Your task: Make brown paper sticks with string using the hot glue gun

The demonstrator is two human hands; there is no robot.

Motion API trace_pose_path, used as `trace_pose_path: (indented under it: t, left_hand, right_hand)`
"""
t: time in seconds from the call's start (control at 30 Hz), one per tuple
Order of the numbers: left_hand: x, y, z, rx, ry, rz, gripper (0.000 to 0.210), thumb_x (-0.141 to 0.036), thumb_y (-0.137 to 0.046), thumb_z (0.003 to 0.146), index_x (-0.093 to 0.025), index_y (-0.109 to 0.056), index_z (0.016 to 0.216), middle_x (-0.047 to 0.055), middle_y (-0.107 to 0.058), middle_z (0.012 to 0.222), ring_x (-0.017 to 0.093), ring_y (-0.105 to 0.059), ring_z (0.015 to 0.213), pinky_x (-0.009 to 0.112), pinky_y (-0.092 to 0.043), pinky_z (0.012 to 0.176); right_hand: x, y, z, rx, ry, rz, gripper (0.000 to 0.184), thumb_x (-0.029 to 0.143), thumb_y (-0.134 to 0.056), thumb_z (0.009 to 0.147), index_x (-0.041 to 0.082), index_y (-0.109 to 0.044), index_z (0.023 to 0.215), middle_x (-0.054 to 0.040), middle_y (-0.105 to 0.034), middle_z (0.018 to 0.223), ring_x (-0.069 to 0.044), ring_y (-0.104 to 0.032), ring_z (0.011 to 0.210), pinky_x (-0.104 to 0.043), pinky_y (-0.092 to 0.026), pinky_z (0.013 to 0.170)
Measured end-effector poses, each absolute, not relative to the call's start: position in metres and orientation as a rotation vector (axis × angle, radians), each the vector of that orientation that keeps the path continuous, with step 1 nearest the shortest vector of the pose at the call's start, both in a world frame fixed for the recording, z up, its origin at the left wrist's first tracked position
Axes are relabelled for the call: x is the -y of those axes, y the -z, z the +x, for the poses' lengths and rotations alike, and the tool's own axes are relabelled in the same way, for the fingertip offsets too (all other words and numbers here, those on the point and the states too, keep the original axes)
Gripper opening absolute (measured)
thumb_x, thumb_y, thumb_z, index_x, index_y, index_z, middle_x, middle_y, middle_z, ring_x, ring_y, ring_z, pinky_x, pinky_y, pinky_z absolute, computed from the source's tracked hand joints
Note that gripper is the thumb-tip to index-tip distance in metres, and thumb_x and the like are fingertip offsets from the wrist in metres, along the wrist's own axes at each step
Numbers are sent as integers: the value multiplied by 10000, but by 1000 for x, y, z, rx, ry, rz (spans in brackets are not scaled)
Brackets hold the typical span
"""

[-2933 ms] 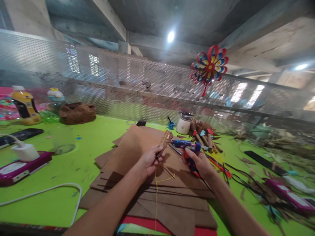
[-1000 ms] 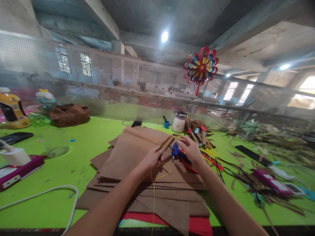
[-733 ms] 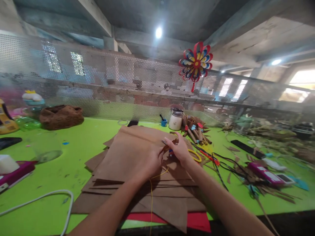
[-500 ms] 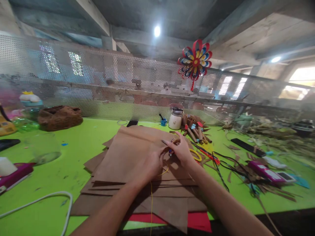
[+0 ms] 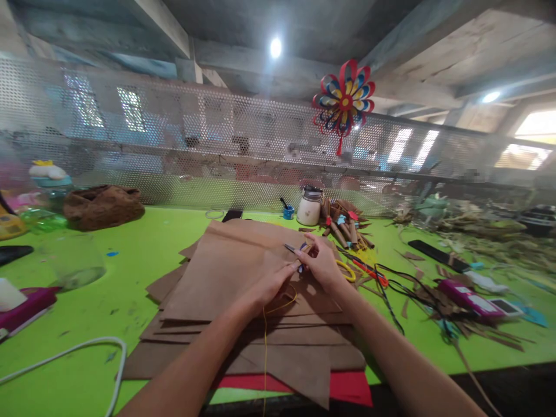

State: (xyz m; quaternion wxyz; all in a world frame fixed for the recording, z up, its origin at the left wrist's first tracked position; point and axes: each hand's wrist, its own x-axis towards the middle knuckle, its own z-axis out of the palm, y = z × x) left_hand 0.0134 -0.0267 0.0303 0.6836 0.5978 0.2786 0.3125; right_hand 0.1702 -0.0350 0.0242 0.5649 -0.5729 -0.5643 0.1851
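Note:
My left hand (image 5: 278, 282) is closed, its fingertips pinching a small piece that is mostly hidden. Against it works my right hand (image 5: 322, 263), closed too, with a small dark pointed tool (image 5: 289, 248) sticking out past the thumb. A bit of blue-purple shows between the two hands. From below the hands a yellow thread (image 5: 265, 336) loops and hangs down over the front of the table. Both hands are above a stack of brown paper sheets (image 5: 217, 272), with red paper (image 5: 351, 388) under it.
A yellow ring (image 5: 347, 271), an orange-handled tool (image 5: 371, 273) and black cord (image 5: 391, 307) lie right of the hands. Behind stand a white jar (image 5: 309, 207), a blue pot (image 5: 288, 212) and small brown paper rolls (image 5: 345, 231). A clear container (image 5: 80, 263) stands left.
The left hand has turned flatter, its fingertips drawn closer to the right hand. The curled brown piece seen between the hands is now mostly hidden.

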Motion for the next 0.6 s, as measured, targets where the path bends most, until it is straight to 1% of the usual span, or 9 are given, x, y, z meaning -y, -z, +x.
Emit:
trace_pose_path:
  t: [0.07,0.13,0.23,0.33,0.4,0.47,0.53,0.6]
  left_hand:
    - [28,-28,13,-654,-645,1434,280,-433,-527,834,-165,-579,776,-63,-422,434,79,-329,379,208,-225,386]
    - [28,-23,13,-670,-621,1492,311,-479,-510,835,-169,-537,823,-69,-433,437,78,-368,366,196,-244,381]
    - [26,-17,13,-633,-560,1455,339,-523,-499,826,-186,-474,857,-68,-460,447,91,-444,369,184,-307,393]
    - [24,-14,13,-594,-511,1383,353,-542,-498,819,-201,-424,868,-55,-505,505,104,-507,409,211,-410,444]
    - [23,-13,12,-579,-508,1376,353,-539,-508,816,-203,-410,858,-50,-517,531,104,-521,425,229,-444,469]
    - [23,-12,12,-563,-505,1390,353,-539,-511,815,-205,-407,851,-54,-506,521,106,-518,422,231,-444,461]
    - [22,-10,12,-550,-503,1401,351,-540,-514,815,-206,-409,848,-62,-488,503,105,-509,413,221,-426,444]
    - [21,-9,12,-551,-501,1407,339,-529,-517,818,-206,-415,841,-68,-474,494,98,-496,404,204,-398,427]
  right_hand:
    - [36,-25,169,1365,-365,-1363,535,320,-651,691,150,-546,1187,28,-526,656,-140,-477,582,-266,-417,565]
    - [37,-26,166,1396,-316,-1368,515,306,-650,692,157,-562,1177,34,-523,625,-144,-479,574,-274,-418,579]
    - [39,-28,163,1415,-290,-1373,490,296,-648,689,164,-579,1157,32,-528,608,-150,-482,566,-283,-421,587]
    - [40,-27,162,1410,-294,-1366,490,309,-647,696,163,-582,1159,16,-563,643,-154,-500,576,-286,-425,590]
    - [39,-26,164,1397,-325,-1356,495,331,-646,704,156,-583,1163,17,-565,630,-151,-503,562,-281,-422,572]
    - [37,-25,167,1372,-379,-1335,482,364,-643,712,146,-594,1139,30,-540,583,-141,-487,528,-268,-411,533]
    - [35,-24,171,1340,-432,-1308,450,402,-643,714,137,-619,1077,39,-515,555,-127,-465,498,-252,-391,493]
    - [34,-25,175,1317,-483,-1285,425,433,-645,709,131,-637,1009,35,-519,554,-119,-460,488,-240,-378,467]
